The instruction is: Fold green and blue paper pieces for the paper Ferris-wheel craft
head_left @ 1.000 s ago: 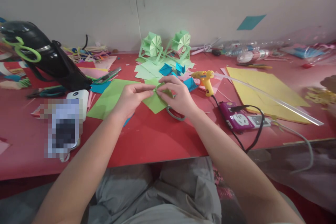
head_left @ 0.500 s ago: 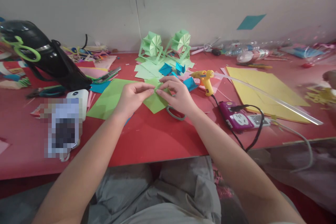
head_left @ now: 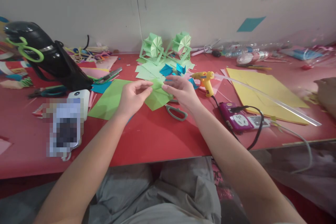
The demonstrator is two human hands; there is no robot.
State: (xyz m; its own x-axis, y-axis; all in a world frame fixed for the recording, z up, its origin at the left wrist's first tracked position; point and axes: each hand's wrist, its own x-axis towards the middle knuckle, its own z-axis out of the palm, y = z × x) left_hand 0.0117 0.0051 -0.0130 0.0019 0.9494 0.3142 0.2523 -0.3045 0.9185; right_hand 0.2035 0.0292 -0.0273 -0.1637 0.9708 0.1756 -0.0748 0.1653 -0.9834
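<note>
The red tabletop (head_left: 131,143) carries yellow sheets (head_left: 265,87) on the right and a larger green sheet (head_left: 109,101) on the left. Between them, the left hand (head_left: 132,96) and right hand (head_left: 183,92) face each other around a smaller green paper (head_left: 155,102), whose lower corner points toward the person. The left thumb and fingertips curl close together at the paper's left side; the right thumb lies at its upper right. I cannot tell whether either grip pinches the paper or merely touches it.

For neat handling, I'd keep the touch light, bring edges into line before pressing any crease, and smooth outward from the middle so the sheet doesn't buckle. The scissors (head_left: 179,119), just below the right hand, could catch the paper and would be better shifted aside.

As for writing, a plastic bottle (head_left: 252,57) wears a red-and-white label and the yellow glue gun (head_left: 207,84) a small dark one; neither is legible, and no brand can be read.
</note>
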